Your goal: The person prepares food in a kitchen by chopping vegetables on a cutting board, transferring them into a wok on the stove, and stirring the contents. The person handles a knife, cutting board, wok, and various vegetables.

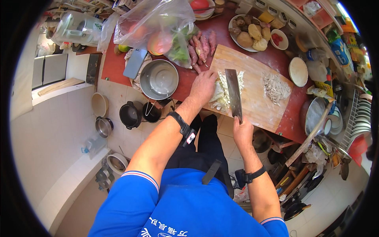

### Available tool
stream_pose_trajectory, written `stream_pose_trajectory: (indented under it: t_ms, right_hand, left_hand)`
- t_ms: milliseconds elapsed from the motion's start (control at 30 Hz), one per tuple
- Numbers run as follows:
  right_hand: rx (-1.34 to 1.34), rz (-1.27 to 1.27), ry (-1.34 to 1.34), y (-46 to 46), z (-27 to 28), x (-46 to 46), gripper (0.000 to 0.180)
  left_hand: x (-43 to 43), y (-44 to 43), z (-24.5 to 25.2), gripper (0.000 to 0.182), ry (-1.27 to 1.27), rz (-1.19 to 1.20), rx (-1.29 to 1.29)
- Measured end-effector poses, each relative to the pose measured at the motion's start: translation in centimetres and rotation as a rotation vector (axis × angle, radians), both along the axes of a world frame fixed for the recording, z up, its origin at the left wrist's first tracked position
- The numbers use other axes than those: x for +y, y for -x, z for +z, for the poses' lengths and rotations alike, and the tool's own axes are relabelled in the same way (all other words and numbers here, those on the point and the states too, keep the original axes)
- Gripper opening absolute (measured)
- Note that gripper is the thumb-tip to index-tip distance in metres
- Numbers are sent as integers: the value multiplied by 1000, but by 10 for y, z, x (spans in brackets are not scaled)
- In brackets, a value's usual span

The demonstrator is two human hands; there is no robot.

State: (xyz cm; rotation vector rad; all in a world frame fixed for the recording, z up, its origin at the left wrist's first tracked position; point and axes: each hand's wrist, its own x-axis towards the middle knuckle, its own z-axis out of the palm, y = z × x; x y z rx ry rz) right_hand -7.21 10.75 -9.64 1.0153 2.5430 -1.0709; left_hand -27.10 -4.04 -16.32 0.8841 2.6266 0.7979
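My right hand (pixel 243 131) grips the handle of a broad steel cleaver (pixel 233 90). Its blade lies across a heap of sliced pale cabbage (pixel 222 93) on the wooden cutting board (pixel 256 66). From the left, my left hand (pixel 204 85) holds the cabbage with bent fingers, a short way from the blade; the fingertips are partly hidden. At the board's right side lies a floury pile of cut noodles (pixel 276 87). Purple-skinned sweet potatoes (pixel 203 47) sit just beyond my left hand.
A metal pot (pixel 159 79) and a phone (pixel 135 63) are on the red table (pixel 114 66) at left. Behind them is a plastic bag (pixel 157 26) of vegetables. A plate of potatoes (pixel 255 33), a bowl (pixel 279 39) with red pieces and a round white lid or dish (pixel 298 72) stand beyond the board.
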Motion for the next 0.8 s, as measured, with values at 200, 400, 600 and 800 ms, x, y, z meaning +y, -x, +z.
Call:
stream_pose_trajectory:
  t_ms: [200, 400, 600, 800]
  right_hand:
    - [-19, -72, 78, -37, 14, -8, 21]
    - [-81, -77, 94, -71, 16, -15, 20]
    - [-75, -120, 126, -106, 17, -21, 21]
    - [-175, -194, 191, -148, 16, -24, 23]
  left_hand:
    - [-16, -3, 10, 41, 103, -59, -48]
    - [-15, -22, 24, 44, 143, 9, -83]
    - [1, -16, 18, 45, 300, 48, -211]
    - [-1, -19, 22, 46, 312, 123, -312]
